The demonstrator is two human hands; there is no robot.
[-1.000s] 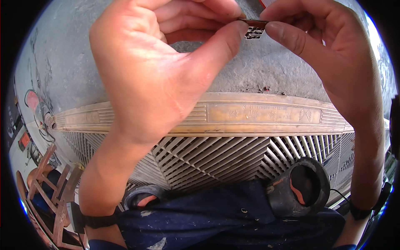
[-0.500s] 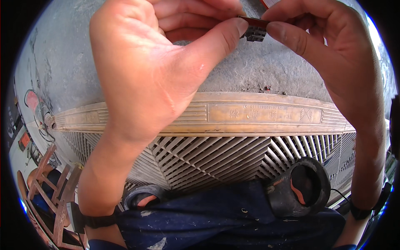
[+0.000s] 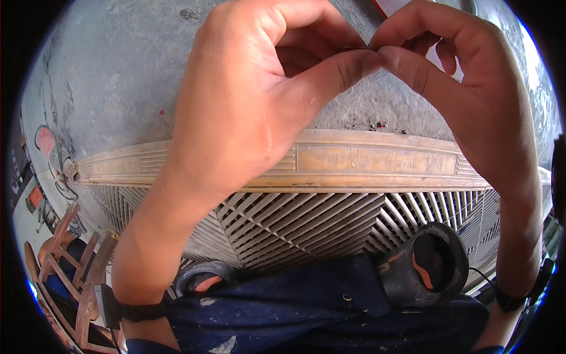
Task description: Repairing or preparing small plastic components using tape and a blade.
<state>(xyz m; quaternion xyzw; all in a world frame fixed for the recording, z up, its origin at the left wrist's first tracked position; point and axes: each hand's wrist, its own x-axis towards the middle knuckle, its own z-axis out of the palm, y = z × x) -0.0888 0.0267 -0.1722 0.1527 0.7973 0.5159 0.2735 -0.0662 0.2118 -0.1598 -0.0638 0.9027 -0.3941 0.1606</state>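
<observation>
My left hand [image 3: 236,100] and my right hand [image 3: 471,94] meet at the fingertips near the top of the view, above a grey worktop [image 3: 118,88]. Each is closed in a pinch, thumb against forefinger. Between them shows only the thin dark edge of a small part [image 3: 356,47]. The rest of that part is hidden behind my thumbs and fingers, and its kind cannot be made out.
The worktop ends in a brown moulded border [image 3: 377,159], with a slatted panel [image 3: 306,221] below it. A red-edged object [image 3: 386,7] lies beyond my right fingers. At the left are a wooden chair [image 3: 62,265] and a red item with cables [image 3: 45,140].
My left hand has moved right and turned, bringing its thumb tip against the right one. The small part's dark blocky body, visible before, is now covered by my fingers.
</observation>
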